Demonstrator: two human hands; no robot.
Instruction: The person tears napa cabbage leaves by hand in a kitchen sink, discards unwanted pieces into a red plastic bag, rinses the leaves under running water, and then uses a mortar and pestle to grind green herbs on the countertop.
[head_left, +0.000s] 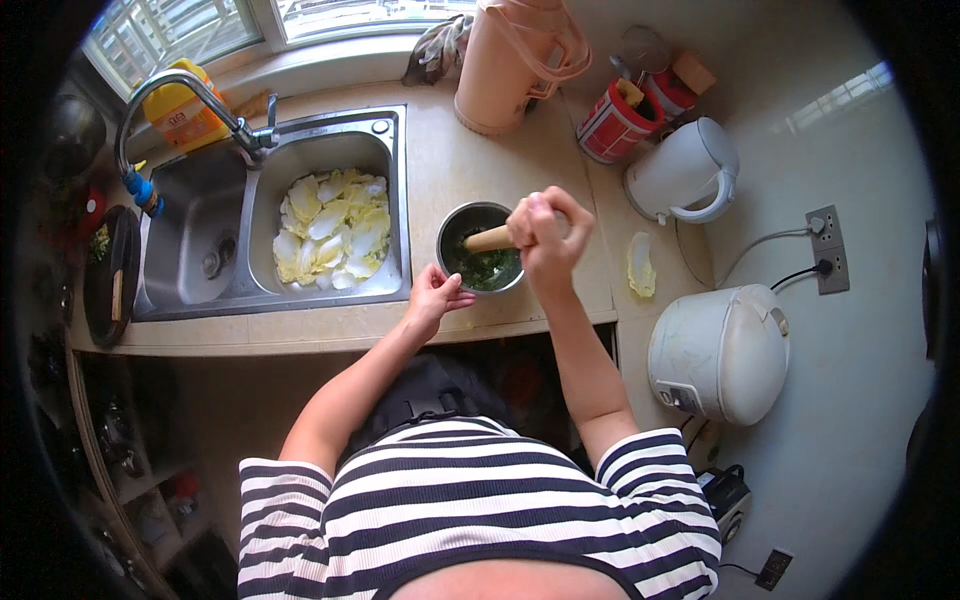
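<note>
A round metal bowl with chopped greens in it stands on the counter, right of the sink. My right hand is closed around a wooden pestle or rolling pin, which slants down into the bowl. The fingers of my left hand grip the bowl's near left rim. Pale yellow and white cabbage leaves fill much of the right basin of the steel sink. One more cabbage leaf lies on the counter to the right of my right hand.
A pink thermos jug, red cans, a white electric kettle and a rice cooker stand behind and right. The faucet arches over the left basin. A dark round board with a knife is at far left.
</note>
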